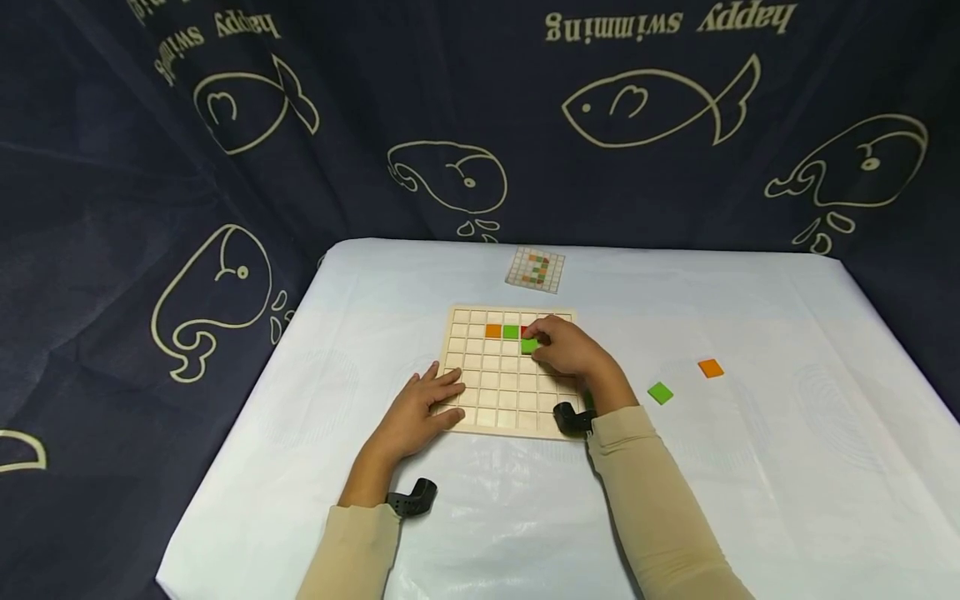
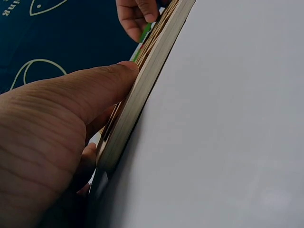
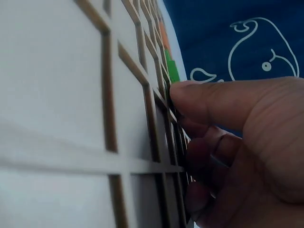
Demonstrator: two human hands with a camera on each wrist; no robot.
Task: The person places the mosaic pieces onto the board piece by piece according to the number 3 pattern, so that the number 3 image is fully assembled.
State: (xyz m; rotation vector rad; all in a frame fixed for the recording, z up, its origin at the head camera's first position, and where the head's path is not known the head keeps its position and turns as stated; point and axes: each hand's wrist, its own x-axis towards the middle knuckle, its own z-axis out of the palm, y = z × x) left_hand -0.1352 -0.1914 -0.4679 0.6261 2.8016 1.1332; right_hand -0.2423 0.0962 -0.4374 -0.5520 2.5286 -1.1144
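Note:
A wooden grid board (image 1: 490,383) lies on the table. My left hand (image 1: 420,410) rests on its left edge with fingers spread, and the thumb shows on the rim in the left wrist view. Over the upper right part of the board, my right hand (image 1: 567,346) pinches a green square tile (image 1: 528,347) between thumb and fingers. The tile looks tilted in the left wrist view. An orange tile (image 1: 492,332), another green tile (image 1: 511,332) and a red tile (image 1: 524,332) sit side by side in one row. My right fingers partly hide the red one.
A small card (image 1: 536,270) printed with a coloured grid lies behind the board. On the right of the white table (image 1: 787,483) are a loose green tile (image 1: 660,392) and a loose orange tile (image 1: 711,368). A dark curtain (image 1: 525,100) hangs behind.

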